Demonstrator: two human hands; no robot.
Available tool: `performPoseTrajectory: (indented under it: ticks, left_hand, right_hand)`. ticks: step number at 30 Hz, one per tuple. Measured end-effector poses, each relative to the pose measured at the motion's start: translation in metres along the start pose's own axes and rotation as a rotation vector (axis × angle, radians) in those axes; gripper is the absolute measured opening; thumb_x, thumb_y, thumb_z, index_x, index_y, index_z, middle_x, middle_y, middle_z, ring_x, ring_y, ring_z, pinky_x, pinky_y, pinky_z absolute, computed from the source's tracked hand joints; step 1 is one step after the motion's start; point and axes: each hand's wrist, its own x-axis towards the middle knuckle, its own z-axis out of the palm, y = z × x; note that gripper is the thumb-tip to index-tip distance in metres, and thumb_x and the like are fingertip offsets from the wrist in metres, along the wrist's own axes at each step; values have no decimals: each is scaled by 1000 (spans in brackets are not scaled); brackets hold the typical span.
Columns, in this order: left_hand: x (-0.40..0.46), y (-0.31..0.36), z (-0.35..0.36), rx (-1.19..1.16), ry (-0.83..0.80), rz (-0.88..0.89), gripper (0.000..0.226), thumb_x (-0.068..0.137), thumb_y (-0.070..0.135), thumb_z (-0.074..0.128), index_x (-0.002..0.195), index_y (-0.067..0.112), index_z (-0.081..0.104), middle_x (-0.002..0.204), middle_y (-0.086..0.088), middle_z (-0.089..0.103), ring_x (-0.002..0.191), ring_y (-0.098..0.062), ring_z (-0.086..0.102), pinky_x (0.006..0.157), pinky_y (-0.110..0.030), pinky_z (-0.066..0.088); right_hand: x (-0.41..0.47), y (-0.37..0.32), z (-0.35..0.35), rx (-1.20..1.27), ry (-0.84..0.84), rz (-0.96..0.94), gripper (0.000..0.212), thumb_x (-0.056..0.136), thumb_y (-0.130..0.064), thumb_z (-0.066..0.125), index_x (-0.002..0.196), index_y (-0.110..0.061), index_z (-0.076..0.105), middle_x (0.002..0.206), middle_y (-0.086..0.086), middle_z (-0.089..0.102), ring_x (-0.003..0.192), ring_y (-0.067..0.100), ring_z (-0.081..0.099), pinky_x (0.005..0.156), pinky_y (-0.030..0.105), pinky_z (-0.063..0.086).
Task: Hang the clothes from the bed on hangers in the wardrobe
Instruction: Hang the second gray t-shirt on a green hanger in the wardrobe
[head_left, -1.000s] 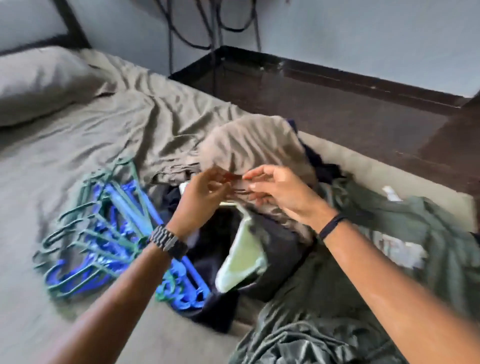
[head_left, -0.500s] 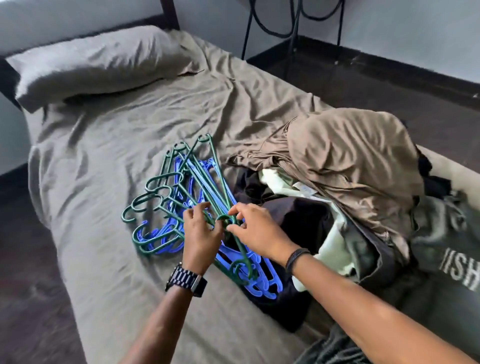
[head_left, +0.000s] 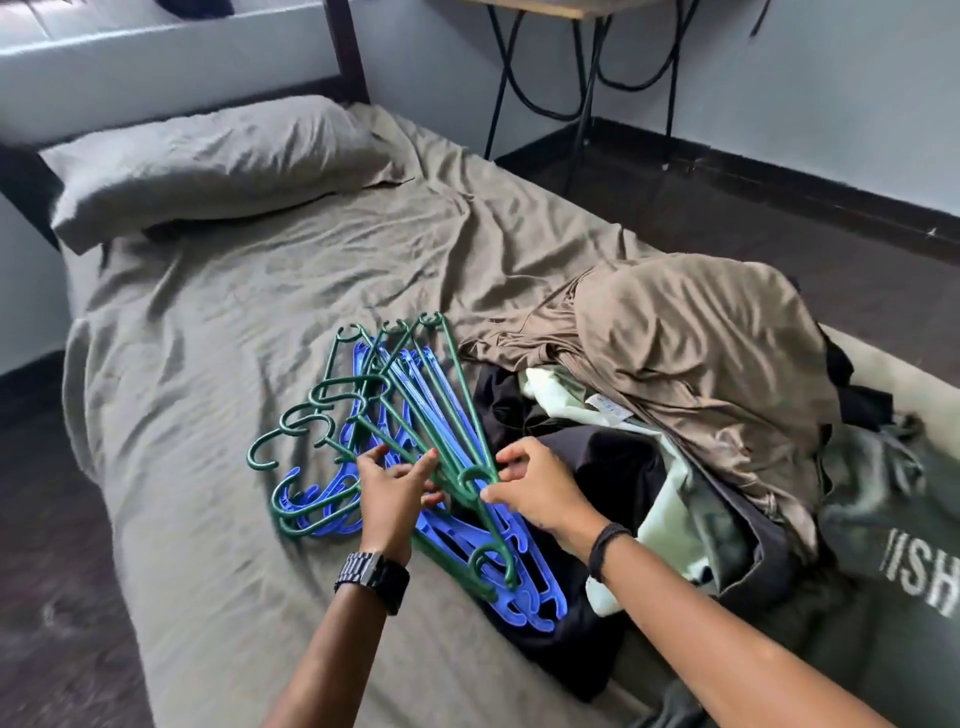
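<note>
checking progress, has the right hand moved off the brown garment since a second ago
Yes. The right hand left the brown garment on the clothes pile and now pinches a green hanger nearer the pillow.
</note>
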Motion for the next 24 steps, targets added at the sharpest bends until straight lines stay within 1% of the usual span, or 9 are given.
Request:
performPoseTrajectory:
  ticks: [3,4,6,8,12,16,18,21,24]
  left_hand:
    - [-10,5,6,56,-74,-20,72,85,16,70,138,11,22,104,-21,54,73,-22,59,54,-28,56]
    - [-13,6,9,170,-57,25,75,83,21,72,139,11,23,117,-20,49,87,-24,59,62,-30,57]
    - [-17,8,14,442,9,144,74,81,33,72,138,6,33,133,-16,34,116,-27,46,93,-37,49]
    - [-26,12,22,517,-17,208,60,83,41,67,128,5,50,132,-14,39,120,-26,45,104,-41,40]
    - [-48,25,45,176,-161,160,24,95,12,54,119,7,51,109,-18,64,91,-25,63,81,-41,53]
    - [-76,45,79,-126,-317,219,19,95,-4,46,103,13,50,85,-12,68,67,-16,67,55,-25,53]
    - [-85,51,102,-155,-362,281,25,94,-8,45,103,15,51,76,-10,63,66,-20,62,56,-27,51]
    - [-93,52,139,-63,-415,391,34,95,-10,40,116,12,54,74,-8,55,63,-11,50,64,-24,42]
    - [-108,49,185,71,-526,456,39,93,-13,36,114,13,56,74,-4,56,60,-6,51,57,-17,40]
  right_hand:
    - [-6,-3,-13,322,-192,199,46,78,7,62,122,-3,51,81,7,56,69,14,52,56,24,43]
    - [-8,-4,-16,426,-230,222,41,81,11,56,120,-1,53,75,8,55,62,14,50,51,21,43]
    - [-16,-5,-23,649,-275,235,34,84,18,46,110,-2,54,67,9,51,58,15,49,49,20,46]
    - [-26,-6,-29,801,-292,210,34,85,22,42,105,-3,53,67,9,50,61,17,53,54,22,52]
    - [-43,-2,-39,812,-226,95,39,82,28,38,92,-6,55,64,5,50,67,16,56,59,24,53]
    - [-60,2,-68,770,-110,12,34,86,21,43,86,-10,57,73,1,57,66,8,56,58,20,48]
    - [-70,7,-90,794,-38,-24,33,87,17,47,94,-12,60,82,0,63,70,8,59,63,23,47]
    - [-83,19,-125,844,74,-72,36,89,12,49,110,-16,58,90,3,59,74,9,57,62,23,45]
    - [-102,36,-164,968,183,-120,33,91,9,50,115,-13,56,90,6,62,75,13,62,64,27,50]
